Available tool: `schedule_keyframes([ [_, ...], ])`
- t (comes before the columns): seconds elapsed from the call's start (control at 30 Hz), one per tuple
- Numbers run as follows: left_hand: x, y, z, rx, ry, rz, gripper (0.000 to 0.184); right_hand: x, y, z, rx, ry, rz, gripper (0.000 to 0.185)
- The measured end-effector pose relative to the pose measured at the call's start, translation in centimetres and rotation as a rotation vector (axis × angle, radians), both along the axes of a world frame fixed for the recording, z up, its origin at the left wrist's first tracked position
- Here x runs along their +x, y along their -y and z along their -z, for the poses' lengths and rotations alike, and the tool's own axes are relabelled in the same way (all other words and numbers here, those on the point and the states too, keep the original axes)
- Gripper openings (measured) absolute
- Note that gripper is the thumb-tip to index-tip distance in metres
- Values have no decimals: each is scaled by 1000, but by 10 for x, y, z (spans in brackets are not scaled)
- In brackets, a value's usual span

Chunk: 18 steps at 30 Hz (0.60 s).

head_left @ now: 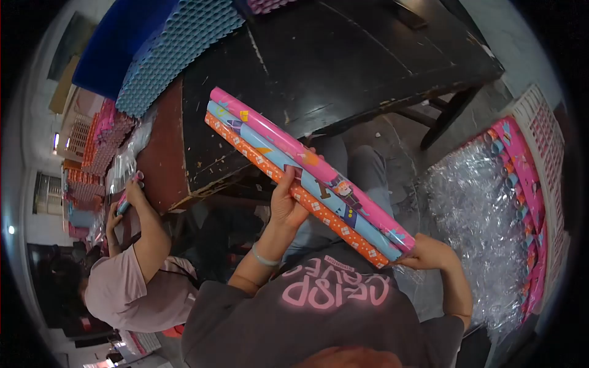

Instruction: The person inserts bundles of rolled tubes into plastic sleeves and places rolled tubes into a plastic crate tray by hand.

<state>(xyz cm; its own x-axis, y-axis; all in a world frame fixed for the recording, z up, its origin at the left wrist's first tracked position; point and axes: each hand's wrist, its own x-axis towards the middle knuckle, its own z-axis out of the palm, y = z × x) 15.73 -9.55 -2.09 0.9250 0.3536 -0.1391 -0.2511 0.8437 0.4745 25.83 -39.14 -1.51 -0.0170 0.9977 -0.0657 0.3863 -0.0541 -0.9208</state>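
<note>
A bundle of three wrapping paper rolls lies slanted across my lap area, above the table's near edge: a pink roll point(276, 130), a light blue roll point(264, 144) and an orange roll with white gift shapes point(248, 150). My left hand point(289, 205) grips the rolls from below near their middle, thumb across the front. At the lower right end, my right hand point(432, 253) is closed around the roll ends, with its fingertips partly hidden. Clear film seems to cover the bundle, though its edges are hard to make out.
In front stands a worn black table point(294, 61). Light blue rolls point(178, 52) are stacked by a blue bin point(116, 49). On the right, a white crate point(543, 141) holds several film-wrapped rolls point(478, 227). A co-worker point(141, 282) handles rolls on the left.
</note>
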Motion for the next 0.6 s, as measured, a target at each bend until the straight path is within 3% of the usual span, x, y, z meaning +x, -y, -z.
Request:
schedule_keyframes([
  [0.23, 30, 87, 31, -32, 224, 458, 59, -92, 115, 38, -172, 60, 436, 20],
  [0.37, 44, 162, 33, -7, 223, 742, 54, -162, 167, 55, -155, -56, 708, 17],
  [0.43, 43, 196, 37, -10, 197, 921, 52, -203, 180, 58, -280, -295, 960, 26],
  [0.47, 43, 212, 43, 12, 133, 994, 51, -224, 186, 71, -273, -286, 980, 26],
  [0.53, 37, 238, 56, 40, -136, 1056, 49, -269, 193, 98, -101, -715, 1148, 42],
  [0.57, 39, 253, 57, -5, -121, 1099, 40, -280, 191, 91, 87, -851, 1181, 51],
  [0.6, 43, 266, 46, 6, -165, 1118, 30, -286, 191, 89, 89, -849, 1187, 51],
])
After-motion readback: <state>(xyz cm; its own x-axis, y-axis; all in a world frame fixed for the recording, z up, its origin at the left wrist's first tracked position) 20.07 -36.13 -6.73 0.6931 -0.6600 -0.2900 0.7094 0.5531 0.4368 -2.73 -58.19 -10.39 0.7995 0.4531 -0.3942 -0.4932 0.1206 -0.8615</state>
